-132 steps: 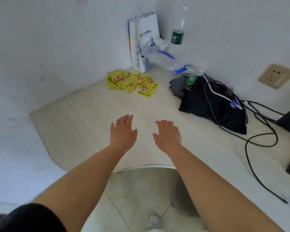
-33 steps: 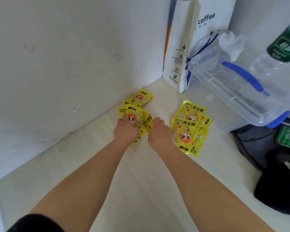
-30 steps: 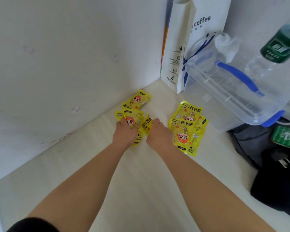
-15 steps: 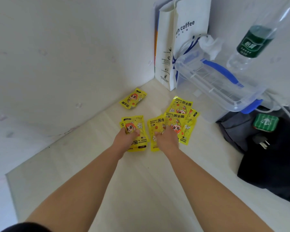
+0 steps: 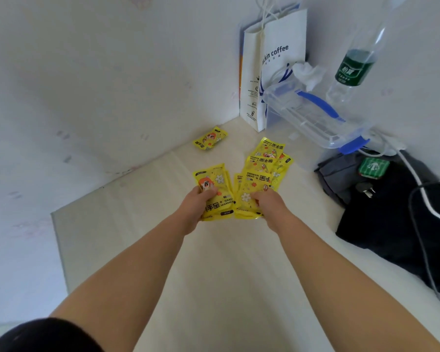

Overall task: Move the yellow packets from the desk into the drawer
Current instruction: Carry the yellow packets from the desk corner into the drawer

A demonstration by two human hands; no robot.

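A small stack of yellow packets (image 5: 217,184) was gripped by the left hand (image 5: 194,208). The near end of an overlapping fan of packets (image 5: 258,174) was pinched by the right hand (image 5: 269,205), low over the desk (image 5: 214,275). One stray packet (image 5: 210,139) lay beside the wall. No drawer was seen. If the fan were lifted by one edge, packets could probably be spilled, and the stray packet could be forgotten.

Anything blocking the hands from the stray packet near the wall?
Nothing visible. Only bare desk lies between the left hand, right hand and the stray packet; both hands grip other packets. Drawer not in view.
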